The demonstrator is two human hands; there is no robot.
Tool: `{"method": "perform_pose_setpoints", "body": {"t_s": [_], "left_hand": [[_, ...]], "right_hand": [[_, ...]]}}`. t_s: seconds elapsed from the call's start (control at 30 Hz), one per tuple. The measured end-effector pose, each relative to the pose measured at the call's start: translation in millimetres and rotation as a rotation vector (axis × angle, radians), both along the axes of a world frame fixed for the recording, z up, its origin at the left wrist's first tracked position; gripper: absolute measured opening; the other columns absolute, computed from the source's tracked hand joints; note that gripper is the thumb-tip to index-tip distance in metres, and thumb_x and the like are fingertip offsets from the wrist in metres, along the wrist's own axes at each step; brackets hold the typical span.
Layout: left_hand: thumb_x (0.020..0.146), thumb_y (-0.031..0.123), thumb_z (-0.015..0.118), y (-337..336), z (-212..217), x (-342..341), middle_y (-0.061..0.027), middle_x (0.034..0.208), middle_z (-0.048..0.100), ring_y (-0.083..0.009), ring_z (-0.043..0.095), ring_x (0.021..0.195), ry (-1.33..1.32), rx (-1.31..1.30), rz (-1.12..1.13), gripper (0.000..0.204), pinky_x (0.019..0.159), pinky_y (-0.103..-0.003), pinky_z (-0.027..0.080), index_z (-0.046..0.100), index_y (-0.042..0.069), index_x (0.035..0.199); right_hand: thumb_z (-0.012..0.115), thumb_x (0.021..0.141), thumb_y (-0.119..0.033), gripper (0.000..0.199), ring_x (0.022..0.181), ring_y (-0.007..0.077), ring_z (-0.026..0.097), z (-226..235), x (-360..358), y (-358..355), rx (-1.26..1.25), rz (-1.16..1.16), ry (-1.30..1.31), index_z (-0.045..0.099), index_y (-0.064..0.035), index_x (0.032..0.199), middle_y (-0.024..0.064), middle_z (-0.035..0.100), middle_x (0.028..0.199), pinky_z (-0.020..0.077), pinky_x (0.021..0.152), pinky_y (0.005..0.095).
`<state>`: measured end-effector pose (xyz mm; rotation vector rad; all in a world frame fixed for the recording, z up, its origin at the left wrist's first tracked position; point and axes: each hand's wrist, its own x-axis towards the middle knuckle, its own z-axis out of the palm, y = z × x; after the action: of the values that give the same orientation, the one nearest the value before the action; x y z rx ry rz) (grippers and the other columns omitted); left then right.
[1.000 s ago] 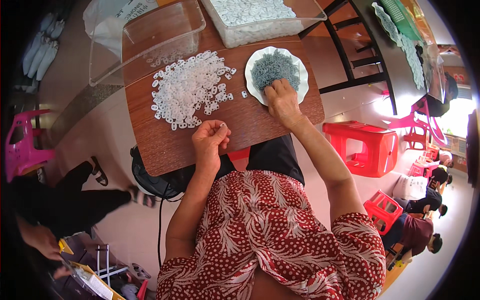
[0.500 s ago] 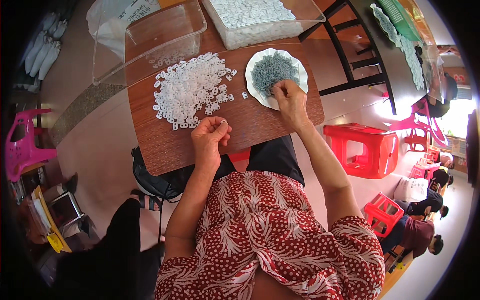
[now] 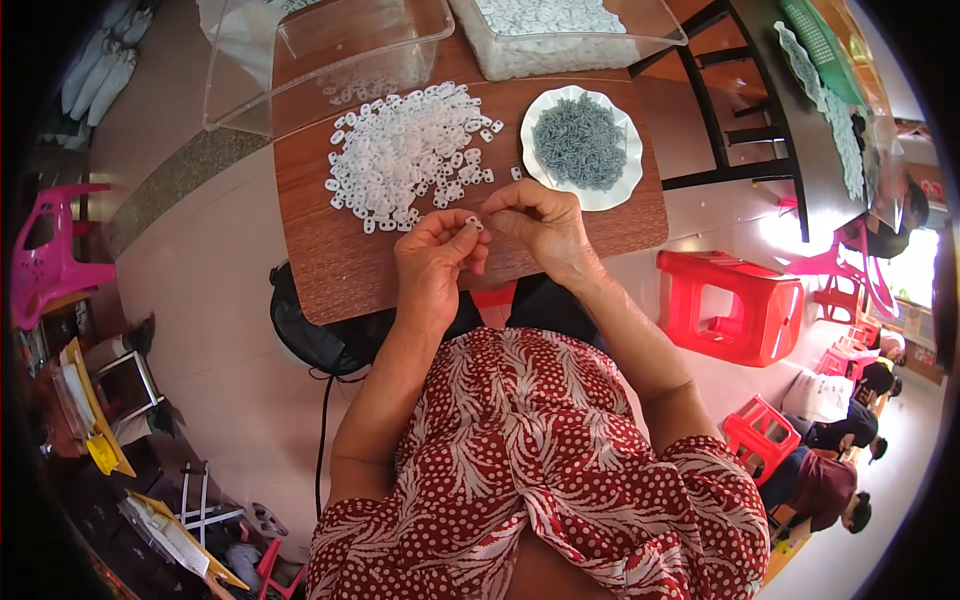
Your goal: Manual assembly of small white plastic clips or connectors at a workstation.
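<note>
Above the near part of the brown table (image 3: 350, 270), my left hand (image 3: 430, 262) is closed, pinching a small white plastic piece with holes (image 3: 474, 223) between thumb and fingertips. My right hand (image 3: 555, 232) meets it from the right, thumb and forefinger pressed together close to that piece. Whatever sits in the right fingertips is too small to make out. Beyond the left hand spreads a heap of similar white two-holed pieces (image 3: 405, 150). A white scalloped plate (image 3: 627, 182) beyond the right hand holds a mound of small, thin grey pieces (image 3: 580, 143).
Two clear plastic bins stand at the table's far side: one at left (image 3: 330, 75), and one full of white pieces (image 3: 550, 55) at right. A red stool (image 3: 735, 305) is right of the table. A black bag (image 3: 315, 335) hangs by the near left edge. Several people sit far right.
My right hand has left the grey pieces on the plate and come left and nearer to my left hand. The left hand keeps its pinch on the white piece. The whole view has shifted slightly.
</note>
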<state>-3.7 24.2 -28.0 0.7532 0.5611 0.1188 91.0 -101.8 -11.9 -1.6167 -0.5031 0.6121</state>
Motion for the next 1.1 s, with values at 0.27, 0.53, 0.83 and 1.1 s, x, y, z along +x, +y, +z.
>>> {"method": "perform_pose_setpoints", "body": {"t_s": [0.27,0.53,0.83,1.1], "left_hand": [[0.084,0.004,0.06,-4.4,16.1,-4.1,-0.0065,0.077,0.064,-0.0088,0.056,0.061,0.003,0.078,0.014,0.011,0.052,-0.02,0.045,0.06,-0.002,0.094],[0.085,0.002,0.059,-9.9,24.8,-7.0,-0.0039,0.075,0.061,-0.0064,0.053,0.058,-0.033,0.21,0.035,0.007,0.05,-0.019,0.042,0.059,-0.001,0.091],[0.086,0.004,0.059,-20.4,15.3,-12.5,-0.0027,0.074,0.061,-0.0054,0.052,0.058,-0.051,0.435,0.074,0.005,0.05,-0.018,0.042,0.06,0.001,0.09],[0.085,0.002,0.058,-17.9,2.9,-7.5,-0.0022,0.071,0.06,-0.0057,0.052,0.055,-0.002,0.281,0.146,0.007,0.048,-0.019,0.043,0.06,-0.001,0.091]], "right_hand": [[0.062,0.078,0.006,0.021,0.079,0.0095,0.059,20.6,-12.5,3.2,0.06,-0.087,0.153,0.059,0.0028,0.099,0.0058,0.063,0.087,0.0492,0.07,0.0215],[0.062,0.078,0.007,0.022,0.074,0.0055,0.056,22.7,-21.4,2.7,0.062,-0.108,0.032,0.06,0.0004,0.099,0.0017,0.061,0.084,0.047,0.064,0.0177],[0.061,0.078,0.009,0.018,0.071,0.0043,0.054,17.2,-27.7,3.8,0.036,-0.111,-0.085,0.06,0.0012,0.094,0.0011,0.061,0.081,0.0449,0.061,0.0169],[0.059,0.079,0.009,0.017,0.076,0.008,0.058,-0.8,-25.4,7.0,-0.007,-0.096,-0.125,0.06,0.0027,0.095,0.0045,0.062,0.085,0.0496,0.069,0.0209]]}}
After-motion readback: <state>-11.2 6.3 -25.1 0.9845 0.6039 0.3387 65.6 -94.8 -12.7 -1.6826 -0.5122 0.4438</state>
